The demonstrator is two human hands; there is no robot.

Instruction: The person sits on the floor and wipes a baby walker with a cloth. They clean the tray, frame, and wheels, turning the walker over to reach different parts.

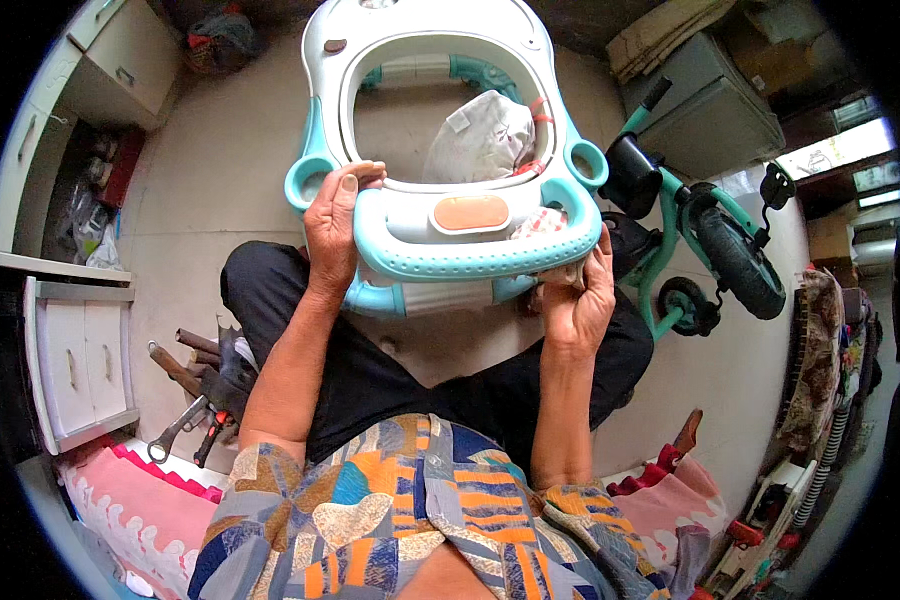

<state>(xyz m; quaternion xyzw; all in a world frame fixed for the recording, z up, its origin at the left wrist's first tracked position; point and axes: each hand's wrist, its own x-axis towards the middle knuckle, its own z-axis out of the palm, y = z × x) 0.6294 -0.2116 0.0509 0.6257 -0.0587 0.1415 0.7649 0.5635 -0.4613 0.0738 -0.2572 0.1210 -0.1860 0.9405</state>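
Observation:
A white and turquoise baby walker (315,90) stands before me, its dotted turquoise handle bar (450,262) toward me. My left hand (332,215) is closed on the walker's near left corner, its fingers over the rim beside a round turquoise cup ring (312,178). At the right end of the bar is my right hand (582,300), its fingers bent around a pale crumpled cloth (562,272) pressed to the bar's underside. A red-patterned piece of cloth (540,223) shows in the gap behind the bar. Inside the walker's ring opening a white fabric bundle (485,135) hangs by red ties.
A green child's bicycle (670,240) with black wheels stands close at the right, before a grey box (705,110). Several tools (195,420) lie on the floor by my left leg. White cabinets (80,360) line the left side. Pink cloth (140,505) covers the seat.

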